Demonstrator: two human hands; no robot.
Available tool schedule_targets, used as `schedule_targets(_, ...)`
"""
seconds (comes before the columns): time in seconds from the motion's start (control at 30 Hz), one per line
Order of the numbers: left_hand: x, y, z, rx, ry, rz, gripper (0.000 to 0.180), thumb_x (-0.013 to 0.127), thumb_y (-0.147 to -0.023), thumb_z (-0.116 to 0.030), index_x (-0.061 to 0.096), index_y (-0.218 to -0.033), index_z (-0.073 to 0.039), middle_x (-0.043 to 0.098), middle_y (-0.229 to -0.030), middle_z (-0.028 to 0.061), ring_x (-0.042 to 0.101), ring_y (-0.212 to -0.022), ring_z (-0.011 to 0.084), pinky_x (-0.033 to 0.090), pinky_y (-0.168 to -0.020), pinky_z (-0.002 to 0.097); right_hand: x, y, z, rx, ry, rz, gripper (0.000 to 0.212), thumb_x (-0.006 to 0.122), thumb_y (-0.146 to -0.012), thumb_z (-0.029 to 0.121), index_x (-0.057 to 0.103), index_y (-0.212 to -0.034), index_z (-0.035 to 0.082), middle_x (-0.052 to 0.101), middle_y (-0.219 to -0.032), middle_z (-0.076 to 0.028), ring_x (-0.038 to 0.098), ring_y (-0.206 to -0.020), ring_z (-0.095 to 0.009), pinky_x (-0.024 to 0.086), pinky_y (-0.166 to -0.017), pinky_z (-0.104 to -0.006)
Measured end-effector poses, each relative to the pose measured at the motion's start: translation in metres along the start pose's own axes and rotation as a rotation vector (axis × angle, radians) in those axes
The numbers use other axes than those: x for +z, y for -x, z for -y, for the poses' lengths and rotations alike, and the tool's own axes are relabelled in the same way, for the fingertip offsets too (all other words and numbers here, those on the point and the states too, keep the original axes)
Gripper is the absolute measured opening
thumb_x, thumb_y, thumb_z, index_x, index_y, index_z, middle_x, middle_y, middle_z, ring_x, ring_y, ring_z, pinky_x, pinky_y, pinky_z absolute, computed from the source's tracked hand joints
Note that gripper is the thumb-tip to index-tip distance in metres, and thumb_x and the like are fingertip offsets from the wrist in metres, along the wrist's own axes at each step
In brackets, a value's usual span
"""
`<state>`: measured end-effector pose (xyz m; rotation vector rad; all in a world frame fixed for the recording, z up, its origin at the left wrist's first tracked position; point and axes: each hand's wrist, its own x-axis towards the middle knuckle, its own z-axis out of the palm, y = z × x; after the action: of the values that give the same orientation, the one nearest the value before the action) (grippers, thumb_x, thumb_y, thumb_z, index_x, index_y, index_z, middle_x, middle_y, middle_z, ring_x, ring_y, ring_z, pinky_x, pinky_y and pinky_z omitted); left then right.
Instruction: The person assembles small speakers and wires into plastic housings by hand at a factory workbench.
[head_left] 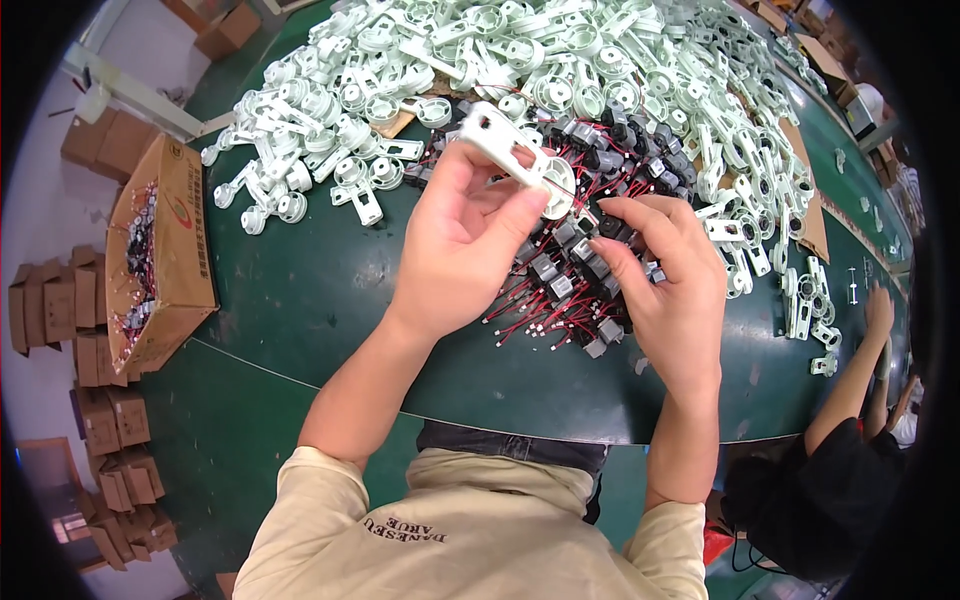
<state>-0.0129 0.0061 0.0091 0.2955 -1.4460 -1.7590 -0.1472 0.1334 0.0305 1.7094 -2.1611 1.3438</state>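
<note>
Raised over the table, a pale white plastic housing [503, 146] with a long slotted handle and a round ring end is pinched in my left hand [455, 235]. Its ring points toward my right hand [672, 270], whose thumb and fingers are closed round a small dark motor [614, 226], partly hidden by them. The two hands are apart. Beneath and behind them spreads a heap of small grey-and-black motors [545, 268] with red wires and white plugs.
A large heap of pale plastic housings [330, 105] covers the table's far side. On the left stands an open carton [185, 240] of wired motors; stacked cartons [100, 420] are beyond it. At the right, another person's arm [850, 385] reaches over the green table [450, 375].
</note>
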Motion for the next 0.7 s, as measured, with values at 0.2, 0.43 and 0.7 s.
schedule_targets(0.2, 0.005, 0.007, 0.0, -0.093, -0.063, 0.128, 0.034, 0.06, -0.088, 0.005, 0.049, -0.12, 0.004, 0.06, -0.113, 0.0127, 0.06, -0.105, 0.0174, 0.049, -0.093, 0.0306, 0.004, 0.002, 0.004, 0.094, -0.312, 0.002, 0.026, 0.074, -0.075, -0.003, 0.065, -0.099, 0.002, 0.063, -0.087, -0.006, 0.059, -0.066, -0.013, 0.049, -0.058, -0.025)
schedule_targets(0.43, 0.003, 0.01, 0.005, -0.097, -0.082, 0.172, 0.025, 0.06, -0.09, 0.002, 0.056, -0.114, 0.005, 0.064, -0.107, 0.01, 0.061, -0.099, 0.0138, 0.05, -0.088, 0.0269, 0.014, 0.007, 0.0, 0.289, -0.646, -0.032, 0.024, 0.072, -0.078, -0.004, 0.063, -0.1, -0.001, 0.062, -0.091, -0.008, 0.062, -0.076, -0.011, 0.055, -0.067, -0.0243)
schedule_targets(0.7, 0.008, 0.012, 0.003, -0.169, -0.037, 0.121, 0.02, 0.059, -0.092, -0.002, 0.058, -0.111, 0.006, 0.064, -0.106, 0.0077, 0.061, -0.098, 0.012, 0.05, -0.086, 0.0256, 0.021, 0.012, -0.003, 0.271, -0.53, -0.023, 0.025, 0.071, -0.078, -0.003, 0.061, -0.101, 0.0, 0.06, -0.087, -0.006, 0.061, -0.073, -0.01, 0.053, -0.064, -0.0237)
